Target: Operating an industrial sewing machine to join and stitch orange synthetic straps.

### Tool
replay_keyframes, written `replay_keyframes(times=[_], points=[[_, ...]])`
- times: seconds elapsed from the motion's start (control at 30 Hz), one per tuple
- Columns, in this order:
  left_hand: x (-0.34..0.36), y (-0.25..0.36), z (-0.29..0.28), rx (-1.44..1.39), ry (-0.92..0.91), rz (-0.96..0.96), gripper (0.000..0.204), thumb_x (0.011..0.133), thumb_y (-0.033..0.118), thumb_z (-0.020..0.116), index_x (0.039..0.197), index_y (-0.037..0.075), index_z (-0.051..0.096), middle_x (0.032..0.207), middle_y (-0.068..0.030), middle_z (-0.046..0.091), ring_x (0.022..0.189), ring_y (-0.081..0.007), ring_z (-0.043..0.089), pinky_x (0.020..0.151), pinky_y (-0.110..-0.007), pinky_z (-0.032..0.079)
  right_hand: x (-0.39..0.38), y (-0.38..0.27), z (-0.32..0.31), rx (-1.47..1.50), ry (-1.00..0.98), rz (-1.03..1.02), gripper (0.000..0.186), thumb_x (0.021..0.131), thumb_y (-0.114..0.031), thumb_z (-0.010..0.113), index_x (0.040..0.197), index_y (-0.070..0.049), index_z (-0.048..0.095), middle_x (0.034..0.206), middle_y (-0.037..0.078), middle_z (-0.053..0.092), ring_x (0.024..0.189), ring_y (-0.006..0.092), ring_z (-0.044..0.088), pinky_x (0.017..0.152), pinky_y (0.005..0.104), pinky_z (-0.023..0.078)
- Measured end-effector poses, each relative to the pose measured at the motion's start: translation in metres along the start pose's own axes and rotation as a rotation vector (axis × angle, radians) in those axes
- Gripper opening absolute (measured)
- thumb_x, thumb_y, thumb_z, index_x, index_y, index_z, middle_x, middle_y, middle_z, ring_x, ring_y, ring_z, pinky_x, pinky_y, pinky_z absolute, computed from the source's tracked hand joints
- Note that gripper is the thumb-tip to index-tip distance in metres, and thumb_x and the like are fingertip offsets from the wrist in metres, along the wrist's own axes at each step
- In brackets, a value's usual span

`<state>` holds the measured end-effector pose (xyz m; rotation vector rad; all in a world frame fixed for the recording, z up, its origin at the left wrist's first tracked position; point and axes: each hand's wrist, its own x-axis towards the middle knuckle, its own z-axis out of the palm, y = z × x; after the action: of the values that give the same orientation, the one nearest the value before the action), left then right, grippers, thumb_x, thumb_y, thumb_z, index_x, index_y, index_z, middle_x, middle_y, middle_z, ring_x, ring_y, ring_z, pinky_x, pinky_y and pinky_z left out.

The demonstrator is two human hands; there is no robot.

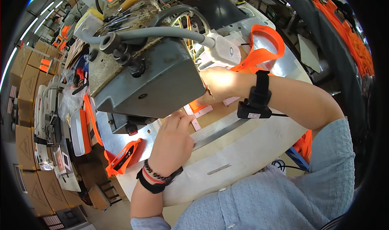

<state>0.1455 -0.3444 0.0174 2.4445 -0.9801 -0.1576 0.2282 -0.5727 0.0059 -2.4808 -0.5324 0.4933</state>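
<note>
A grey industrial sewing machine stands in front of me, its head hiding part of the work. My left hand rests at the front of its bed, fingers curled and closed beside a pale pink strip. Whatever those fingers hold, if anything, is hidden. My right hand reaches in from the right beneath the lamp, its fingers closed on an orange strap; the machine head covers part of them. Behind that hand a loop of orange strap lies over the bed.
A white lamp on a grey flexible arm hangs close above my right hand. Another orange strap with a black patch lies at the table's left edge. Metal tools sit on top of the machine. Cardboard boxes are stacked far left.
</note>
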Motion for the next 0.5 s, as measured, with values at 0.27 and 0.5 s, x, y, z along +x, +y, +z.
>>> replay_keyframes(times=[0.27,0.5], points=[[0.002,0.001,0.001,0.193,0.078,0.018,0.046,0.078,-0.006,0.052,0.124,-0.005,0.055,0.125,-0.0198,0.057,0.113,-0.0366,0.056,0.101,-0.045,0.046,0.001,-0.004,-0.001,-0.039,0.004,0.046,0.039,0.065,-0.032,0.077,0.078,0.004,0.072,0.078,0.020,0.070,0.076,0.0312,0.071,0.072,0.0405,0.057],[0.009,-0.004,0.009,0.253,0.074,0.116,0.054,0.077,-0.005,0.052,0.130,-0.005,0.054,0.132,-0.0178,0.057,0.116,-0.0357,0.054,0.104,-0.046,0.044,0.004,-0.001,0.001,-0.030,0.017,0.025,0.049,0.065,-0.039,0.081,0.085,0.005,0.073,0.086,0.020,0.072,0.083,0.0307,0.072,0.075,0.0399,0.057]])
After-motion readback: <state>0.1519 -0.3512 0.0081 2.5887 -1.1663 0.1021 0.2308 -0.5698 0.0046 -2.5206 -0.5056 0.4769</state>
